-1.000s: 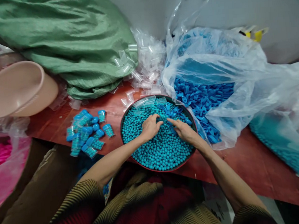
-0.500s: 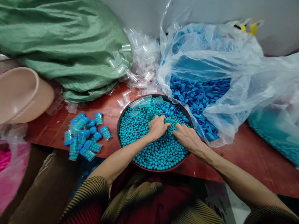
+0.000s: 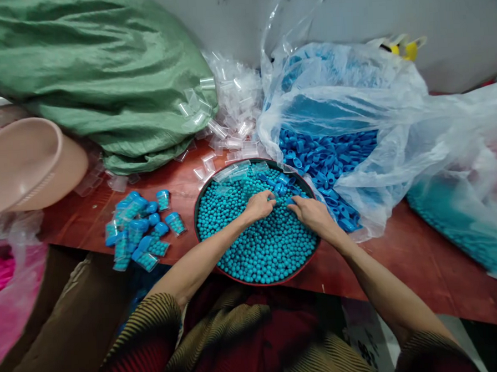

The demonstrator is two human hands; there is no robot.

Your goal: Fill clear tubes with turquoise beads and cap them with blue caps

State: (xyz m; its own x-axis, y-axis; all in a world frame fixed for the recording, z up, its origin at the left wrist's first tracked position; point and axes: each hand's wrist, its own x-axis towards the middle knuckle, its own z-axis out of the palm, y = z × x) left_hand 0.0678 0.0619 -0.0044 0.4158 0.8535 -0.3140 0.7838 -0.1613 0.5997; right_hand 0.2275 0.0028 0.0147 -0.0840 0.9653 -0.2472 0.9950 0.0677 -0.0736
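A round tray [image 3: 197, 211] full of small teal balls [image 3: 260, 257] stands at the table's front edge. Blue caps [image 3: 282, 184] and clear tubes [image 3: 231, 171] lie on the balls at its back. Over the middle of the balls is my left hand [image 3: 259, 205], its fingers curled together; whatever they grip is too small to make out. To its right, my right hand [image 3: 310, 211] has thumb and forefinger pinched near the caps, on something I cannot make out. A small gap separates the two hands.
Filled tubes with blue caps [image 3: 134, 225] are heaped on the red table [image 3: 386, 262] at left. Behind are a green sack [image 3: 142, 75], loose clear tubes [image 3: 236, 109] and an open bag of blue caps [image 3: 330, 154]. A beige basin [image 3: 59, 162] stands far left.
My left fingers have drawn in from a more spread pose. My right hand has risen slightly, its fingers nearer the caps. The view has shifted a little.
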